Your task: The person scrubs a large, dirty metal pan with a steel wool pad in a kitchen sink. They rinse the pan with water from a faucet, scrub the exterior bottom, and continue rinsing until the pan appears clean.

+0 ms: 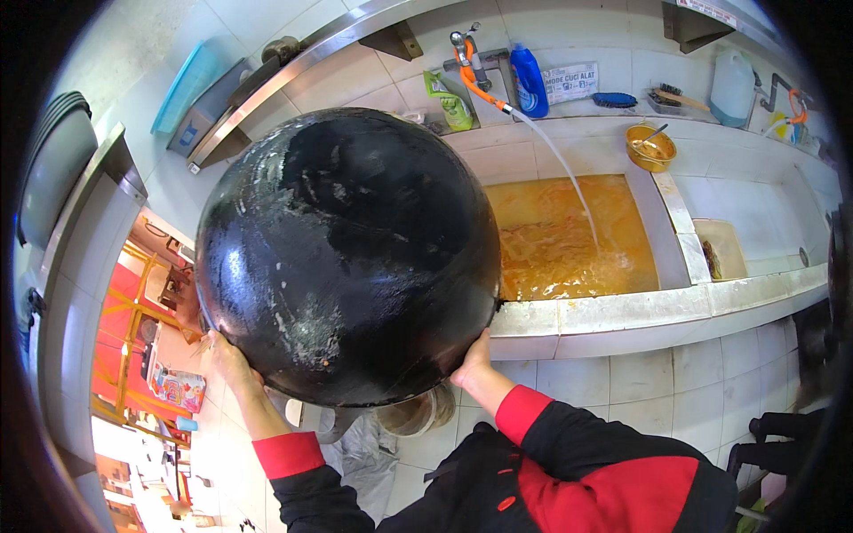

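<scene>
A big black wok is held up in front of me, its rounded, scuffed underside facing me. My left hand grips its rim at the lower left, and my right hand grips the rim at the lower right. The fingers of both hands are mostly hidden behind the wok. Right of the wok, a tiled sink basin holds murky orange-brown water. A clear hose with an orange end runs from the tap and pours water into it. The wok covers the basin's left part.
A yellow bowl with a spoon stands on the sink divider. Along the back ledge are a blue bottle, a green pouch, brushes and a jug. A metal shelf runs overhead. A bucket stands below the wok.
</scene>
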`<state>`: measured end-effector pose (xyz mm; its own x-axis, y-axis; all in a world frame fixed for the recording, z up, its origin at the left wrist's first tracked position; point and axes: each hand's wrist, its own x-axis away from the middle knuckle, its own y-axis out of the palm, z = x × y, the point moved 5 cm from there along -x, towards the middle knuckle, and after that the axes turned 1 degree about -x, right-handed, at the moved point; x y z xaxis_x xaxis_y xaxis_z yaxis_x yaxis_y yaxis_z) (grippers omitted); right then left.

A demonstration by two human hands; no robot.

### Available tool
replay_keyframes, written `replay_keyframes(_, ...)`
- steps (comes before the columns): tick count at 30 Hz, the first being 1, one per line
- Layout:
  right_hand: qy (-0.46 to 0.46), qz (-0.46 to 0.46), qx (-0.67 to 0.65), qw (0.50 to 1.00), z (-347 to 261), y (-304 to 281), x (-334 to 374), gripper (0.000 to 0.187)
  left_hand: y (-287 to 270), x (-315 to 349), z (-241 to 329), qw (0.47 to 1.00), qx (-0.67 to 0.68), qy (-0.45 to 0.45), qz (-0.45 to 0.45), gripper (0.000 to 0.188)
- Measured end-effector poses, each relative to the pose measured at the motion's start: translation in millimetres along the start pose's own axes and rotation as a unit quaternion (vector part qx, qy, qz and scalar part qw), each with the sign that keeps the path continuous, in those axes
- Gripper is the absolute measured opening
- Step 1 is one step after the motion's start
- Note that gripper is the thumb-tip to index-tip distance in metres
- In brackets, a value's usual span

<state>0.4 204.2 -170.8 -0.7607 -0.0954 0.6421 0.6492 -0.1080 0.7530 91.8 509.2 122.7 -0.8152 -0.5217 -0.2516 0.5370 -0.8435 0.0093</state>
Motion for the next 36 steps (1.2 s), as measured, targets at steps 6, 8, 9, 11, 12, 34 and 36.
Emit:
replay_keyframes(6,-0.066,0.01,0.015,0.998,-4.5,5.8,5.1,0.073,4.9,-17.8,-37.4,0.999,0.026,-0.032,-0.02,0.05)
replay_keyframes(8,-0.099,0.009,0.021,0.995,-2.4,6.9,1.6,0.072,-2.3,-27.8,-56.4,0.999,0.013,-0.049,-0.014,0.05)
replay_keyframes(9,-0.116,0.008,0.024,0.993,-2.2,8.4,-0.5,0.072,-6.2,-33.2,-63.4,0.999,0.004,-0.049,-0.016,0.05)
replay_keyframes(11,-0.145,0.01,0.008,0.989,-9.1,2.5,-9.4,0.069,1.2,-30.3,-74.2,0.998,-0.013,-0.06,-0.029,0.051)
replay_keyframes(12,-0.158,0.012,0.005,0.987,-10.9,0.4,-13.8,0.068,2.1,-28.8,-76.6,0.998,-0.026,-0.056,-0.012,0.053)
replay_keyframes(34,-0.277,0.077,0.037,0.957,-12.9,3.3,14.9,0.058,-10.1,-66.9,-169.0,0.978,-0.116,-0.172,-0.017,0.056)
replay_keyframes(36,-0.29,0.092,0.029,0.952,-11.0,0.9,22.7,0.058,-10.7,-71.5,-178.3,0.976,-0.117,-0.179,-0.031,0.057)
